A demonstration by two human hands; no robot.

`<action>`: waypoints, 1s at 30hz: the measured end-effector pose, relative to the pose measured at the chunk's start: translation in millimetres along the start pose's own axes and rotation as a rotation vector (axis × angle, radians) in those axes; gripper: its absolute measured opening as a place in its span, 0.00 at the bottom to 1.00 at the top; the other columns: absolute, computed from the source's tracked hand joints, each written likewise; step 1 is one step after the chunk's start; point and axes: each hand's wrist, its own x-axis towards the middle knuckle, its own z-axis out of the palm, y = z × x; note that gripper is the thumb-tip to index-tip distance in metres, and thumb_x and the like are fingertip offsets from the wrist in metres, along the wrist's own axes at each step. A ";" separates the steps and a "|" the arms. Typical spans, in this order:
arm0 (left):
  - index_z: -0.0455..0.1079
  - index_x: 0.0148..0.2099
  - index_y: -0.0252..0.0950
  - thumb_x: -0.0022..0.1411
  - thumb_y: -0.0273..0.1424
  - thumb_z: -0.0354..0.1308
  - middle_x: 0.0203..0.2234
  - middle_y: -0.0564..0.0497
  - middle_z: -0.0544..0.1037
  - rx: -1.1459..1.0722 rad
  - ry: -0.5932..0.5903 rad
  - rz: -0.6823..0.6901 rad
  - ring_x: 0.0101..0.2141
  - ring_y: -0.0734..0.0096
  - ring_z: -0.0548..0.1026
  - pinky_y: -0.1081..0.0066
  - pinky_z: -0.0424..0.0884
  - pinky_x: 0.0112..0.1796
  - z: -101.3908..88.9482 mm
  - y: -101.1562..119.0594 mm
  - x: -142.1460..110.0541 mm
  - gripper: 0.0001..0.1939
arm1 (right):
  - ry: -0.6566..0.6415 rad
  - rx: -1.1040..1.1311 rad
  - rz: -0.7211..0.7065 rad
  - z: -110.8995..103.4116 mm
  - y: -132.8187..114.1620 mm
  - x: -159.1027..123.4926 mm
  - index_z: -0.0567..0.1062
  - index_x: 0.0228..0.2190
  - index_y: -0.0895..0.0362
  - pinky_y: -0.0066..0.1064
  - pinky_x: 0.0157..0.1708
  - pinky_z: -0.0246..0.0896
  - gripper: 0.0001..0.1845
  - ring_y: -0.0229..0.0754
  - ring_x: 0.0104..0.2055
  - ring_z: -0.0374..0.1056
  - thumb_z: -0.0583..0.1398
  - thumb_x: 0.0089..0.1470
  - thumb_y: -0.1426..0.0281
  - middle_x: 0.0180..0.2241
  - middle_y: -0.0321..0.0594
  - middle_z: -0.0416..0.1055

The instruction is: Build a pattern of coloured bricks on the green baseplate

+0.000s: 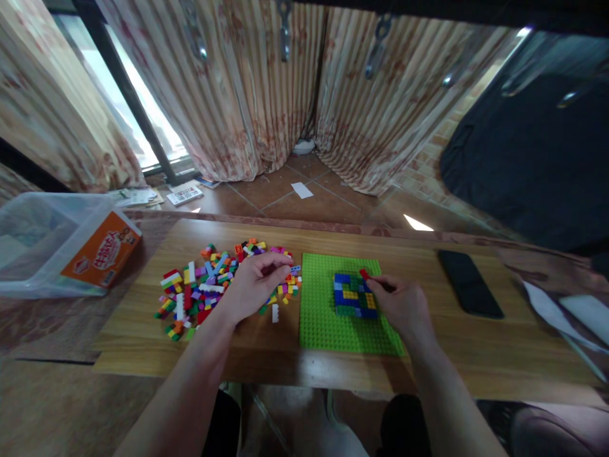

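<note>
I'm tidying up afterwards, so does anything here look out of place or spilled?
Yes: a white paper lies by itself on the floor near the curtains, perhaps dropped. On the table, loose bricks lie jumbled beside the green baseplate; I see no clear damage.

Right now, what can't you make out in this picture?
In the head view:
Loose bricks: pile partly hidden by the left hand.
Red brick: gripped end covered by the right hand.
Clear bin: left side cut off by the picture's edge.
Bin label: smallest print too blurred.
</note>
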 end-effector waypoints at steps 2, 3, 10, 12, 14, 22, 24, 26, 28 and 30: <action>0.76 0.40 0.33 0.61 0.33 0.57 0.30 0.50 0.79 0.032 0.004 0.013 0.30 0.73 0.74 0.74 0.70 0.32 1.8 1.1 0.9 0.10 | 0.000 -0.071 -0.028 2.2 0.3 -3.4 0.82 0.29 0.54 0.31 0.25 0.59 0.15 0.44 0.26 0.72 0.61 0.48 0.58 0.24 0.40 0.78; 0.76 0.40 0.34 0.61 0.33 0.57 0.30 0.50 0.79 0.047 0.006 0.019 0.30 0.73 0.74 0.74 0.70 0.32 2.7 1.7 1.3 0.10 | 0.002 -0.106 -0.040 3.8 -0.8 -5.1 0.82 0.29 0.53 0.32 0.26 0.59 0.14 0.45 0.26 0.73 0.60 0.49 0.58 0.24 0.40 0.78; 0.76 0.40 0.34 0.61 0.34 0.58 0.32 0.50 0.80 0.074 0.032 0.022 0.32 0.72 0.76 0.73 0.72 0.34 6.4 1.6 3.4 0.10 | -0.053 -0.148 -0.070 5.9 -3.8 -9.2 0.82 0.32 0.52 0.32 0.27 0.60 0.12 0.44 0.27 0.73 0.61 0.50 0.60 0.25 0.38 0.78; 0.76 0.39 0.34 0.61 0.34 0.58 0.31 0.50 0.80 0.076 0.035 0.023 0.32 0.72 0.76 0.73 0.72 0.34 6.2 -0.3 3.9 0.10 | -0.094 -0.099 -0.088 3.5 -2.1 -8.5 0.82 0.33 0.53 0.32 0.29 0.61 0.15 0.43 0.28 0.74 0.59 0.51 0.59 0.27 0.39 0.79; 0.76 0.39 0.34 0.61 0.34 0.57 0.30 0.50 0.79 0.077 0.031 0.019 0.31 0.72 0.76 0.74 0.71 0.34 5.5 -2.3 4.3 0.10 | -0.132 -0.075 -0.104 1.5 -1.2 -7.8 0.82 0.33 0.53 0.32 0.30 0.62 0.17 0.44 0.30 0.74 0.57 0.54 0.58 0.29 0.40 0.80; 0.76 0.40 0.34 0.61 0.34 0.57 0.31 0.51 0.80 0.081 0.052 0.013 0.31 0.72 0.76 0.73 0.71 0.34 3.9 -5.3 3.5 0.10 | -0.117 0.027 -0.053 6.1 4.9 -1.8 0.82 0.32 0.54 0.33 0.31 0.62 0.15 0.44 0.29 0.73 0.59 0.51 0.59 0.29 0.41 0.79; 0.76 0.40 0.35 0.61 0.34 0.57 0.31 0.51 0.80 0.082 0.061 0.011 0.31 0.72 0.76 0.73 0.71 0.33 3.6 -5.2 3.3 0.10 | -0.133 0.124 -0.024 8.6 9.0 0.5 0.82 0.33 0.55 0.31 0.28 0.61 0.17 0.42 0.27 0.71 0.61 0.49 0.58 0.27 0.40 0.78; 0.76 0.40 0.35 0.61 0.33 0.57 0.31 0.51 0.80 0.082 0.066 0.009 0.31 0.72 0.76 0.73 0.71 0.33 3.3 -5.6 3.5 0.10 | -0.160 0.220 0.011 10.7 12.7 2.3 0.82 0.36 0.57 0.29 0.25 0.60 0.20 0.40 0.25 0.69 0.62 0.47 0.57 0.25 0.40 0.77; 0.76 0.40 0.35 0.60 0.33 0.57 0.32 0.50 0.80 0.068 0.070 0.010 0.32 0.72 0.76 0.73 0.72 0.34 3.0 -6.4 3.8 0.10 | -0.179 0.280 0.031 12.2 15.5 3.5 0.82 0.38 0.58 0.29 0.24 0.60 0.22 0.39 0.24 0.68 0.63 0.45 0.57 0.24 0.39 0.77; 0.76 0.40 0.35 0.60 0.33 0.57 0.32 0.50 0.80 0.053 0.071 0.010 0.33 0.71 0.76 0.72 0.72 0.35 2.9 -7.3 4.0 0.10 | -0.187 0.302 0.033 13.0 17.5 4.4 0.82 0.38 0.58 0.30 0.25 0.61 0.22 0.39 0.25 0.68 0.63 0.45 0.57 0.26 0.40 0.77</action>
